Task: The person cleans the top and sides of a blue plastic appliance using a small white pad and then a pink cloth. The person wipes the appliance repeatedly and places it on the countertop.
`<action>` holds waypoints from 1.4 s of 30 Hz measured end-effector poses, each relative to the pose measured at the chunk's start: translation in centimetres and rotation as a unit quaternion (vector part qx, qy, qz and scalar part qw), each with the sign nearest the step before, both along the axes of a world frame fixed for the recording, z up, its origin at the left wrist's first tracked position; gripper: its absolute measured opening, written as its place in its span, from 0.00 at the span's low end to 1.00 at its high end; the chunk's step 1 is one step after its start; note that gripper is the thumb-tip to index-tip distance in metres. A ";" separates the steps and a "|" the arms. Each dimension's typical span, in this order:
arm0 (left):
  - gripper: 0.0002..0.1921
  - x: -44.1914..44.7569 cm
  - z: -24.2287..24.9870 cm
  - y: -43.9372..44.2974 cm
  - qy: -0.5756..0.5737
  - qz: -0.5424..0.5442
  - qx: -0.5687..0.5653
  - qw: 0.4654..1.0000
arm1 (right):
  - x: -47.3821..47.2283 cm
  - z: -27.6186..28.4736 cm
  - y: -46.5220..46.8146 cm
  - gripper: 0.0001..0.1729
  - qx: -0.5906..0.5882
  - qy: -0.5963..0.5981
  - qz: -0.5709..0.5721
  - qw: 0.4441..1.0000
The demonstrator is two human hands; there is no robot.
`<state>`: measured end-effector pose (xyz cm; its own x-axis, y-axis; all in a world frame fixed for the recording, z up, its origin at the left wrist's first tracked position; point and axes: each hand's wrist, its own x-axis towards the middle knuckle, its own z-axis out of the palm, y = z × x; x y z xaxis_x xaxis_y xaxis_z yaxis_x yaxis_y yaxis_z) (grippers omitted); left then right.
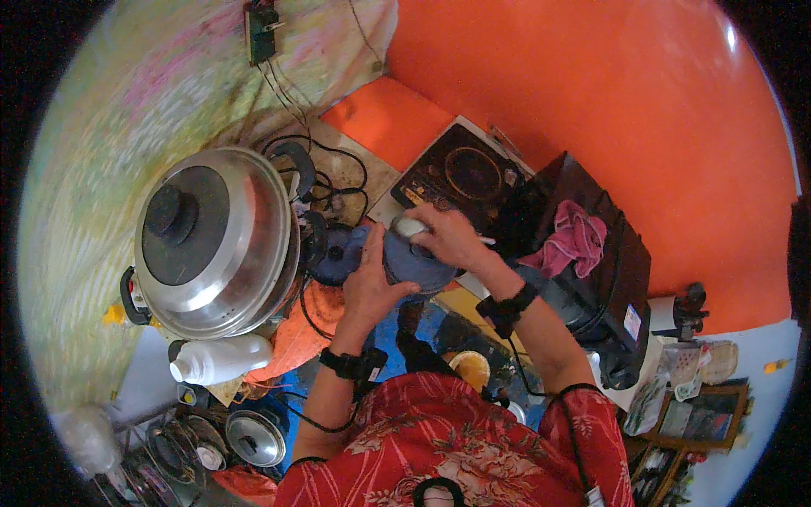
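Observation:
My left hand (370,285) steadies the near left side of a blue-grey rounded vessel (419,271), its thumb and fingers spread around it. My right hand (451,236) is over the vessel's far side, its fingers closed around a small pale rounded object (410,226). What that object is cannot be made out. A thin white piece, perhaps a handle, shows beyond the right wrist. Just left of the vessel is a dark blue round lid-like piece (334,255) with a knob. An induction cooktop (472,168) lies beyond my right hand.
A large lidded steel pan (256,253) stands at left, near coiled black cables (345,152). Below it lies a white plastic bottle (222,360). At right, a pink cloth (573,241) drapes over a black appliance (608,272). Lidded pots (255,438) sit low at left.

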<state>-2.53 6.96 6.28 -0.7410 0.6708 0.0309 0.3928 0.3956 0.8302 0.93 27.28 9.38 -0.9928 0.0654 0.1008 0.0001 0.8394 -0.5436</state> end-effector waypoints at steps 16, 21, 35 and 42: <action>0.69 0.4 -2.3 -0.3 0.057 0.065 0.043 0.995 | -0.3 -0.4 -1.0 0.22 -0.023 -0.037 -0.009 0.999; 0.68 0.4 -2.2 -0.4 0.044 0.061 0.037 0.996 | 0.2 -0.1 -1.3 0.22 0.015 -0.076 -0.031 0.997; 0.65 -0.6 -3.2 -2.0 -0.010 0.048 0.116 0.992 | 4.0 -0.9 -2.4 0.24 -0.077 -0.088 -0.043 0.992; 0.64 -0.7 -3.2 -1.7 0.050 0.050 0.081 0.994 | 7.6 0.1 -4.8 0.22 -0.088 -0.075 -0.081 0.990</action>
